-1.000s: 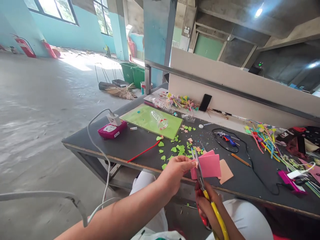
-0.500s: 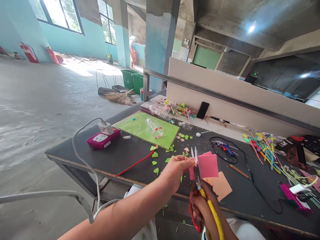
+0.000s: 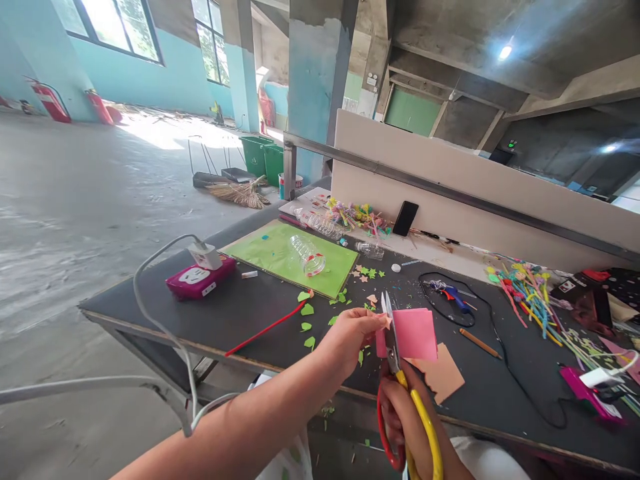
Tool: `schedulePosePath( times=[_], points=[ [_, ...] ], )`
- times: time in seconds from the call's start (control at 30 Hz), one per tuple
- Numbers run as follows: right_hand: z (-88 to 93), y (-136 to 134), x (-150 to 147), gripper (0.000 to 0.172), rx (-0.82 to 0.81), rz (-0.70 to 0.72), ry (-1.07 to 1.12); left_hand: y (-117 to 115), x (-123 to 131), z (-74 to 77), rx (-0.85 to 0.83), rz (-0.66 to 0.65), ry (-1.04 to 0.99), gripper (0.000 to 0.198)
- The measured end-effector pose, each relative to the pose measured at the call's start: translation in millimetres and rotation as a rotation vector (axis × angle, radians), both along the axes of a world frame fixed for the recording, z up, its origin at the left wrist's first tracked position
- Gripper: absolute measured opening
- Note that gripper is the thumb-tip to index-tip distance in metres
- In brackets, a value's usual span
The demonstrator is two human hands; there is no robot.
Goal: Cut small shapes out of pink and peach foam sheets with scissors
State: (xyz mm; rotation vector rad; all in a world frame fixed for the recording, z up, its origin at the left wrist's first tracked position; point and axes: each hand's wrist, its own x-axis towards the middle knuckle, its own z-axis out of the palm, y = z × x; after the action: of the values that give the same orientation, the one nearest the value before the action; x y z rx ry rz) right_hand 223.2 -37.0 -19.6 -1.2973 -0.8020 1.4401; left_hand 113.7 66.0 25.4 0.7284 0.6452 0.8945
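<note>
My left hand pinches a small piece of orange paper between thumb and fingertips. Around the red and yellow handles of a pair of scissors my right hand is closed. The blades point away from me, slightly apart, right beside the orange piece. Behind them on the table lie pink paper squares, and an orange sheet with a ragged cut edge shows near my right hand. Green paper scraps and small cut stars are scattered past my left hand.
A clear cut bottle lies on a green sheet. A blue glue gun with a black cord, a brown stick and pipe cleaners are to the right. A magenta power strip with a white cable sits left.
The scissor blades have drawn closer together beside the orange piece. My view has shifted slightly; both hands keep their holds.
</note>
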Motion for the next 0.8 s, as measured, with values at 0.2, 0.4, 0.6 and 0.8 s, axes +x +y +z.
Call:
schedulePosePath(
  times=[0.2,0.4,0.6,0.8],
  points=[
    [33.1,6,8,0.043,0.010,0.073,0.126,36,-26,-6.6,0.016,-0.017,0.022,0.024],
    [50.0,33,29,0.037,0.111,0.233,0.287,61,-52,11.2,-0.007,0.022,0.007,0.023],
    [49.0,34,38,0.032,0.217,0.184,0.276,97,-43,41.5,-0.043,0.456,-0.232,0.006],
    [39.2,25,45,0.029,0.297,0.127,0.265,83,28,76.9,-0.013,0.364,-0.399,0.003]
  ],
)
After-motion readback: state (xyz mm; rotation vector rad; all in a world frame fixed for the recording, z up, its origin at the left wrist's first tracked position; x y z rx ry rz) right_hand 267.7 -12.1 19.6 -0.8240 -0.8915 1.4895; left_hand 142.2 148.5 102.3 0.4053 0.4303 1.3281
